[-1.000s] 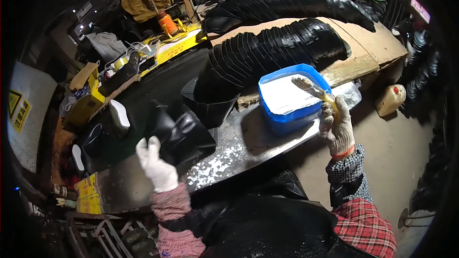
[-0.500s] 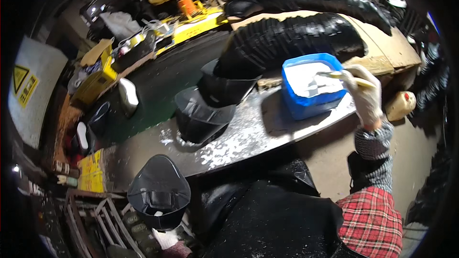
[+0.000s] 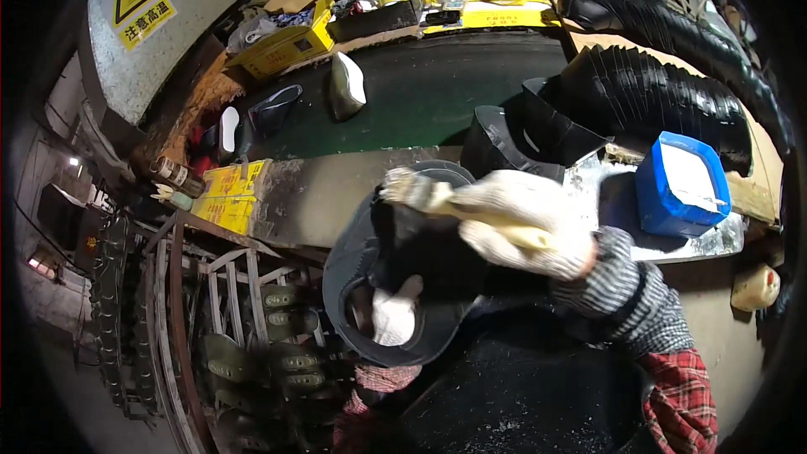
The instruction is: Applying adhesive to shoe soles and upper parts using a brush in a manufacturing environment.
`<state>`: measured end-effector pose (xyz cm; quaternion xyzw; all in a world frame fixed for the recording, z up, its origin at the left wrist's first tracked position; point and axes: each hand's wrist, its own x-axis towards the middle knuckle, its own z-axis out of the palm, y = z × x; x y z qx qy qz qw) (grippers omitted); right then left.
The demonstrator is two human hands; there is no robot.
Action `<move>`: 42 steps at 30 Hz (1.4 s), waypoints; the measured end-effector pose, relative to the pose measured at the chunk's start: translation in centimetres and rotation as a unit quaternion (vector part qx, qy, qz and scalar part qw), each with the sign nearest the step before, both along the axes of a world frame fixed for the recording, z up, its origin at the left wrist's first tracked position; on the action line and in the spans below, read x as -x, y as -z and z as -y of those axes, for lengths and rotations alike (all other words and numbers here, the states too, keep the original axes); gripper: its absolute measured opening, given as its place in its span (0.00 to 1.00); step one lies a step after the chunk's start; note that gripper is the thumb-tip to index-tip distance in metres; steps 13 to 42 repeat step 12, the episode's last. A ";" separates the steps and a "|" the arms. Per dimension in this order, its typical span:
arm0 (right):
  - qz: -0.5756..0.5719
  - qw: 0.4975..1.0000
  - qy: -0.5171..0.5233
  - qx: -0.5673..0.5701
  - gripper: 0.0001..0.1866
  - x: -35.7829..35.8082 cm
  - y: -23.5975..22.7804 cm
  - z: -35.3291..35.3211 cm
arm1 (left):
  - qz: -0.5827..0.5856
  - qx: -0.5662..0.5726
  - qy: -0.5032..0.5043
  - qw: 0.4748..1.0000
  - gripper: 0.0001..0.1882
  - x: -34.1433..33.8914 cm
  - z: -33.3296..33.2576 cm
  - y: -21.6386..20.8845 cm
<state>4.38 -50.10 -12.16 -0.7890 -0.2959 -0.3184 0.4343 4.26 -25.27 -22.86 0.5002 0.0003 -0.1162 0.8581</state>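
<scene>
My gloved right hand point(image 3: 530, 223) is closed round the pale handle of a brush point(image 3: 412, 191), whose bristles are coated in white. The brush is over a black boot upper point(image 3: 345, 286), a wide, hollow, curved piece held up in front of me. My gloved left hand point(image 3: 393, 318) grips the lower end of this upper; some of its fingers show through the opening, and the upper hides part of the hand. On the right of the bench stands a blue tub point(image 3: 668, 197) of white paste or liquid.
A long row of nested black uppers point(image 3: 656, 101) lies at the back right. The bench point(image 3: 324, 189) borders a dark green conveyor belt point(image 3: 420, 109) carrying a few shoes point(image 3: 346, 88). A metal rack point(image 3: 172, 311) with green shoe-like forms stands at the lower left.
My right hand has brought the brush leftward from the blue tub to the black upper. My left hand has raised the upper closer to the middle. The view has turned left.
</scene>
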 end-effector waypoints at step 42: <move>-0.222 0.934 0.130 -0.249 0.16 -0.3 2.3 1.4 | 0.039 0.048 0.007 0.998 0.31 -2.4 0.4 2.4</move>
